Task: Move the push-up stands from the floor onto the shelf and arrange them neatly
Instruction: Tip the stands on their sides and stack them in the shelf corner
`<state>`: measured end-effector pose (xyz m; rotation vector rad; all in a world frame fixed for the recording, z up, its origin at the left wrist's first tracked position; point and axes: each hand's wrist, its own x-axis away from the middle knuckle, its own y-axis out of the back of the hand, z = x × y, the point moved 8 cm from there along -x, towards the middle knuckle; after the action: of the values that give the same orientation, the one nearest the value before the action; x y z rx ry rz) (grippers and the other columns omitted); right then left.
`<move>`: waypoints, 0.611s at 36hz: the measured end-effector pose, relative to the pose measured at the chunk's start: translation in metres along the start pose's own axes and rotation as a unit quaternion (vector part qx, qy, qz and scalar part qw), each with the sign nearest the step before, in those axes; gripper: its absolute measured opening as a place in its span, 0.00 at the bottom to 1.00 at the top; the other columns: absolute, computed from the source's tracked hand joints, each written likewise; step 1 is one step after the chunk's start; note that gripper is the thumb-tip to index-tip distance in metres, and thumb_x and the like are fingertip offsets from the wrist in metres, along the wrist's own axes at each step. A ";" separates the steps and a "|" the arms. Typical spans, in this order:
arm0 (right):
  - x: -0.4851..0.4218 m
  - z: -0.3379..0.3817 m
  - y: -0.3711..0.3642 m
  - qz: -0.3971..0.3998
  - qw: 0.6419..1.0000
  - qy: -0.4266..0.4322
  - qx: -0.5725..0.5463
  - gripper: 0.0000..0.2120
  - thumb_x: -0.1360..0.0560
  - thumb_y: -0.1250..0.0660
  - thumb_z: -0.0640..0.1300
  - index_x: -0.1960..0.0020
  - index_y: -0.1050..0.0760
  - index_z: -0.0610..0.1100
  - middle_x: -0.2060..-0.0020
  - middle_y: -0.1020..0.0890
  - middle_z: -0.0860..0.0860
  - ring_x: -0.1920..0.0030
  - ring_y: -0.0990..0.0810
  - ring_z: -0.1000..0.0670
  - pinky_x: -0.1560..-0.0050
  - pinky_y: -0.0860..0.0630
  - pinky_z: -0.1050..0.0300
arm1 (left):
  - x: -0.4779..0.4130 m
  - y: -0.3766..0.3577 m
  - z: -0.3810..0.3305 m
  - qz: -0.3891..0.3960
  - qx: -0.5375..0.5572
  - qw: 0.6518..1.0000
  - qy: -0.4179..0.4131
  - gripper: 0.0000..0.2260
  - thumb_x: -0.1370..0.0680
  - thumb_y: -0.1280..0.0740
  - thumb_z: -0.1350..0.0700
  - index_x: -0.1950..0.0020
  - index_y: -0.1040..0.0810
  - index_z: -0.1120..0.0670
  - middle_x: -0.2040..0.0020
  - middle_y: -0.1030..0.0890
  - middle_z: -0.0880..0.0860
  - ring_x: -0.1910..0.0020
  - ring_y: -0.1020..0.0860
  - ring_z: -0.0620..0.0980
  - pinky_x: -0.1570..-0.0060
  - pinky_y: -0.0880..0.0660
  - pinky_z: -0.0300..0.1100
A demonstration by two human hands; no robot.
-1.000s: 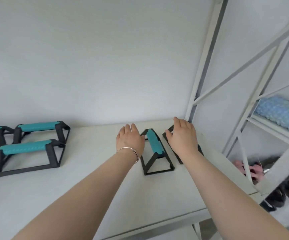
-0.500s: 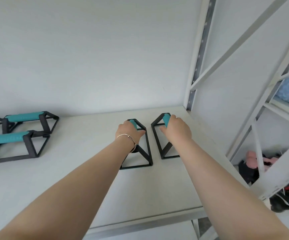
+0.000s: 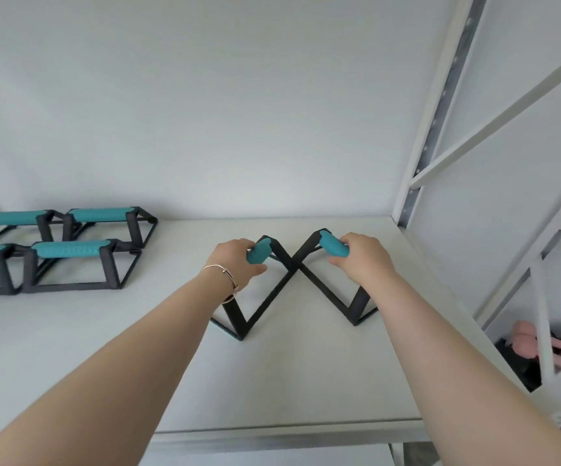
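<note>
Two black-framed push-up stands with teal grips stand side by side on the white shelf (image 3: 306, 381), their frames crossing in the middle. My left hand (image 3: 238, 260) is closed around the teal grip of the left stand (image 3: 255, 297). My right hand (image 3: 363, 257) grips the teal handle of the right stand (image 3: 332, 290). Both stands lean toward each other. Several more stands (image 3: 70, 260) sit in a tidy block at the shelf's far left, grips running left to right.
A white wall backs the shelf. A white metal upright (image 3: 416, 183) with diagonal braces stands at the right. Beyond it, lower shelves hold pink objects (image 3: 534, 348). The shelf's front edge (image 3: 272, 432) runs close below my forearms.
My hands went from resting open on the two stands to gripping their teal handles. The stands have tilted so their frames cross, and the view has moved closer.
</note>
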<state>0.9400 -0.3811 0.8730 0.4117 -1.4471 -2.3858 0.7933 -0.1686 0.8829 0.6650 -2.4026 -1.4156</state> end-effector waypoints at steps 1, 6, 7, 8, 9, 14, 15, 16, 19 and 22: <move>0.002 0.007 -0.001 0.002 1.000 0.008 -0.005 0.17 0.28 0.29 0.51 0.42 0.24 0.48 0.52 0.19 0.49 0.54 0.22 0.45 0.55 0.24 0.52 | 0.003 0.007 0.008 0.004 -0.008 1.000 -0.004 0.14 0.27 0.30 0.48 0.43 0.22 0.50 0.52 0.21 0.50 0.55 0.24 0.52 0.60 0.29 0.42; 0.017 0.056 -0.011 0.018 0.998 0.051 -0.039 0.15 0.29 0.30 0.48 0.42 0.22 0.53 0.50 0.18 0.51 0.51 0.21 0.47 0.51 0.23 0.52 | 0.023 0.044 0.051 0.034 -0.060 0.997 -0.031 0.14 0.26 0.30 0.49 0.42 0.21 0.50 0.49 0.19 0.52 0.49 0.23 0.53 0.47 0.24 0.49; 0.021 0.068 -0.014 0.023 0.997 0.058 -0.043 0.15 0.29 0.30 0.47 0.43 0.21 0.54 0.49 0.18 0.52 0.51 0.22 0.47 0.49 0.23 0.52 | 0.027 0.051 0.061 0.040 -0.067 0.996 -0.036 0.14 0.26 0.30 0.49 0.41 0.20 0.49 0.49 0.19 0.51 0.50 0.23 0.52 0.47 0.24 0.49; 0.026 0.079 -0.018 0.029 0.996 0.065 -0.046 0.15 0.29 0.30 0.46 0.43 0.21 0.55 0.49 0.18 0.52 0.50 0.22 0.48 0.48 0.23 0.52 | 0.031 0.058 0.072 0.046 -0.068 0.996 -0.040 0.14 0.26 0.30 0.50 0.40 0.20 0.48 0.49 0.19 0.50 0.50 0.23 0.52 0.47 0.24 0.47; 0.031 0.090 -0.022 0.036 0.995 0.072 -0.050 0.16 0.29 0.30 0.45 0.43 0.21 0.55 0.48 0.18 0.53 0.49 0.22 0.48 0.47 0.24 0.52 | 0.035 0.065 0.084 0.052 -0.064 0.996 -0.042 0.15 0.26 0.30 0.50 0.39 0.21 0.46 0.48 0.19 0.49 0.50 0.23 0.50 0.48 0.25 0.44; 0.061 0.153 -0.047 0.076 0.989 0.110 -0.065 0.20 0.28 0.28 0.43 0.37 0.22 0.54 0.40 0.20 0.53 0.42 0.23 0.50 0.42 0.29 0.57 | 0.058 0.099 0.142 0.082 -0.065 0.992 -0.065 0.21 0.25 0.30 0.50 0.33 0.25 0.44 0.43 0.21 0.44 0.50 0.25 0.44 0.48 0.32 0.35; 0.067 0.166 -0.053 0.084 0.988 0.114 -0.066 0.20 0.28 0.28 0.43 0.37 0.22 0.53 0.40 0.20 0.53 0.41 0.23 0.50 0.43 0.30 0.59 | 0.063 0.104 0.153 0.091 -0.071 0.991 -0.070 0.21 0.25 0.30 0.50 0.32 0.26 0.44 0.44 0.22 0.44 0.50 0.26 0.43 0.49 0.33 0.34; 0.074 0.179 -0.060 0.092 0.987 0.117 -0.064 0.21 0.28 0.28 0.43 0.37 0.22 0.54 0.40 0.20 0.53 0.41 0.23 0.51 0.44 0.30 0.60 | 0.068 0.110 0.166 0.099 -0.079 0.989 -0.075 0.21 0.25 0.30 0.50 0.32 0.26 0.44 0.46 0.23 0.43 0.51 0.27 0.43 0.49 0.33 0.34; 0.092 0.218 -0.077 0.114 0.984 0.127 -0.054 0.21 0.29 0.27 0.44 0.37 0.22 0.57 0.40 0.20 0.54 0.42 0.24 0.52 0.45 0.31 0.60 | 0.079 0.126 0.206 0.119 -0.085 0.986 -0.085 0.21 0.25 0.30 0.50 0.33 0.26 0.43 0.42 0.21 0.43 0.49 0.25 0.43 0.46 0.31 0.35; 0.112 0.257 -0.095 0.140 0.980 0.131 -0.050 0.21 0.29 0.26 0.45 0.37 0.23 0.59 0.41 0.21 0.56 0.43 0.24 0.53 0.44 0.30 0.60 | 0.089 0.144 0.249 0.141 -0.060 0.985 -0.084 0.21 0.26 0.29 0.52 0.33 0.25 0.43 0.40 0.21 0.44 0.45 0.23 0.44 0.40 0.30 0.37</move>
<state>0.7237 -0.1802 0.8942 0.4461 -1.1780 -2.0814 0.5693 0.0318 0.8888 0.1737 -2.3932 -1.5283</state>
